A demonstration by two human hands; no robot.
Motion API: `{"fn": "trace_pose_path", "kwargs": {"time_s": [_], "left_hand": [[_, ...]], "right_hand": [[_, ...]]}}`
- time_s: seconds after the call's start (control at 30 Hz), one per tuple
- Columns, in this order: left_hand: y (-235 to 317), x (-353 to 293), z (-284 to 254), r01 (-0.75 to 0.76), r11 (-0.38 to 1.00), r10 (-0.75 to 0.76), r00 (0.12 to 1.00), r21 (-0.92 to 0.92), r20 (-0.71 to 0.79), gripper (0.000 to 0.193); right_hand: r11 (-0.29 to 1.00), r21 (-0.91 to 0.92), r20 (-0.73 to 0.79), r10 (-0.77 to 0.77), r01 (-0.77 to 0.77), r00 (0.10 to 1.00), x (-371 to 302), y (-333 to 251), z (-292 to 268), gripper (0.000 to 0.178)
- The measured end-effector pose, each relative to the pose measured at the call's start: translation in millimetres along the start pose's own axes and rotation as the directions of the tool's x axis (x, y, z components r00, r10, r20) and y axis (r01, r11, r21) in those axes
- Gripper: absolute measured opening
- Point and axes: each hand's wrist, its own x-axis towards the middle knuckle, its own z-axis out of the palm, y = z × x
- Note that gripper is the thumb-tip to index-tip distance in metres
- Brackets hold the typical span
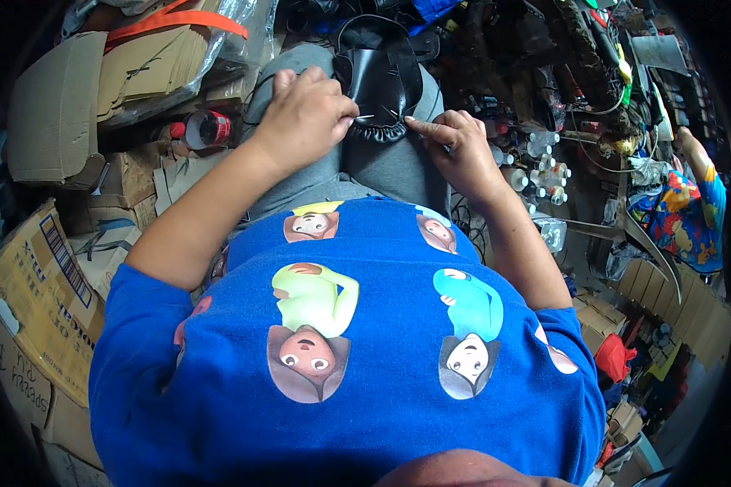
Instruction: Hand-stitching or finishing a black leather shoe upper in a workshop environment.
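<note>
A black leather shoe (375,77) lies across my lap between my knees, its gathered, puckered toe seam facing me. My left hand (309,109) is at the seam's left end, thumb and forefinger pinched on a thin, pale needle (364,118) that points at the leather. At the seam's right end is my right hand (460,146), its index finger reaching to the shoe's edge and the other fingers curled. Whatever those fingers hold is too small to make out. Another thin, sharp piece sticks up from the leather near the seam's right side.
Cardboard boxes (53,114) and a bottle with a red label (208,130) stand at my left. Several small bottles (544,166) crowd the floor at my right, near cluttered tools. Farther right sits a person in bright patterned clothes (684,215).
</note>
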Motion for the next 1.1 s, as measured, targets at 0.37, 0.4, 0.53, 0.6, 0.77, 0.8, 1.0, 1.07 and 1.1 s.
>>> {"fn": "trace_pose_path", "kwargs": {"time_s": [0.37, 0.4, 0.53, 0.6, 0.77, 0.8, 1.0, 1.07, 1.1], "left_hand": [[-11.0, 20.3, 26.4, -0.084, 0.976, 0.061, 0.991, -0.203, -0.120, 0.020], [-11.0, 20.5, 26.2, -0.077, 0.977, 0.055, 0.992, -0.201, -0.114, 0.020], [-11.2, 20.2, 25.6, -0.080, 0.975, 0.061, 0.993, -0.206, -0.099, 0.019], [-12.5, 20.6, 27.3, -0.081, 0.977, 0.061, 0.993, -0.199, -0.101, 0.018], [-8.8, 21.2, 26.8, -0.081, 0.977, 0.063, 0.994, -0.197, -0.093, 0.017], [-9.0, 21.3, 28.9, -0.075, 0.975, 0.062, 0.996, -0.209, -0.069, 0.016], [-11.0, 39.6, 27.3, -0.187, 0.963, 0.178, 0.982, -0.193, -0.062, 0.011], [-9.9, 45.1, 25.0, -0.317, 0.945, 0.305, 0.942, -0.082, -0.138, 0.011], [-8.0, 42.3, 23.4, -0.316, 0.945, 0.303, 0.943, -0.081, -0.138, 0.011]], "right_hand": [[0.892, 0.427, 0.233, 0.048, -0.147, 0.971, 28.3, 32.7, -5.9, 0.053], [0.892, 0.428, 0.233, 0.049, -0.147, 0.971, 29.1, 32.7, -5.9, 0.053], [0.890, 0.426, 0.229, 0.066, -0.161, 0.971, 31.3, 33.9, -5.1, 0.031], [0.884, 0.438, 0.232, 0.064, -0.164, 0.971, 31.6, 34.2, -5.5, 0.030], [0.876, 0.441, 0.288, 0.069, -0.197, 0.955, 32.0, 36.3, -6.2, 0.046], [0.876, 0.440, 0.289, 0.069, -0.196, 0.955, 31.9, 37.1, -5.5, 0.046], [0.824, 0.534, 0.289, 0.034, -0.191, 0.957, 34.5, 40.1, -3.2, 0.034], [0.852, 0.498, 0.269, 0.024, -0.160, 0.963, 34.6, 36.1, -4.1, 0.034], [0.879, 0.460, 0.247, 0.011, -0.127, 0.969, 35.0, 34.8, -4.9, 0.034]]}}
